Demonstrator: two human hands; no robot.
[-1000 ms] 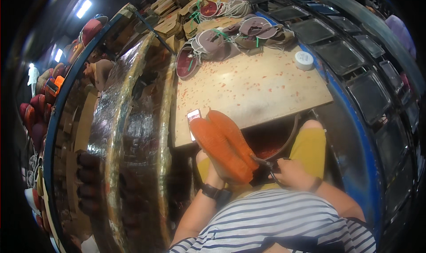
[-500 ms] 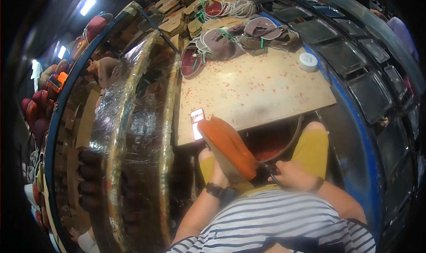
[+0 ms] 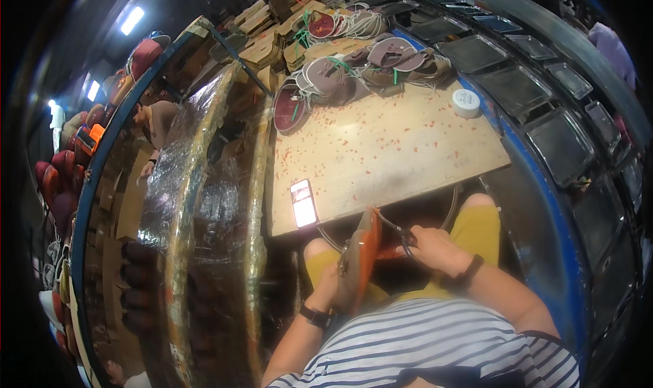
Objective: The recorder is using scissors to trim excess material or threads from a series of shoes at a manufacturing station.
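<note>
My left hand (image 3: 326,286) grips a shoe (image 3: 358,262) with a grey-beige upper and an orange sole, held upright over my lap with its tip pointing away from me. The fingers on its far side are hidden. In my right hand (image 3: 442,252) is a pair of dark-handled scissors (image 3: 408,240). Their blades reach left to the sole's edge near the shoe's tip; whether they touch it I cannot tell. Below the shoe and scissors, partly under the table, sits a round container (image 3: 452,214) with orange-red scraps inside.
A wooden table (image 3: 401,153) strewn with orange bits carries a lit phone (image 3: 304,207), a white round tub (image 3: 466,103) and several laced shoes (image 3: 330,78). Film-wrapped shelving (image 3: 163,211) stands left, with a person (image 3: 161,121) beyond. Dark trays (image 3: 561,143) line the right side.
The shoe has turned from showing its broad orange sole to standing edge-on, more upright. My right hand has risen slightly and brought the scissors' blades up to the shoe's tip.
</note>
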